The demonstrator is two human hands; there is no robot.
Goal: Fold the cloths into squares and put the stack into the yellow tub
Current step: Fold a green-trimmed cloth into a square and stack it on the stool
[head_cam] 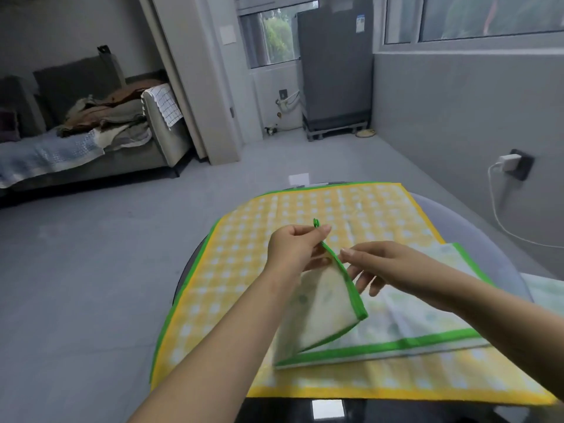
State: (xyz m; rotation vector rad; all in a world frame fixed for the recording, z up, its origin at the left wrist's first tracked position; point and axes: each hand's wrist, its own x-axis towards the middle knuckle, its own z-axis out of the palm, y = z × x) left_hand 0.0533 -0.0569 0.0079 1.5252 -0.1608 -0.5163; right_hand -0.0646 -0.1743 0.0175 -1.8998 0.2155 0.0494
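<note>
**First fold under way, tub nowhere in sight**

Head view: the left hand [294, 244] pinches the green-bound corner of a pale, green-edged cloth [406, 315] between thumb and fingers and holds that corner up, so the cloth's left part stands in a raised flap above the rest. The right hand [370, 264] hovers just beside the lifted edge with fingers loosely spread, gripping nothing as far as can be seen. The rest of the pale cloth lies flat on a larger yellow-and-white checked cloth with green trim [274, 221], which is spread unfolded over a round dark table [189, 270].

Judging by this, the work is at an early stage: no cloth is yet a finished square, no stack exists, and the yellow tub is not in view.
</note>
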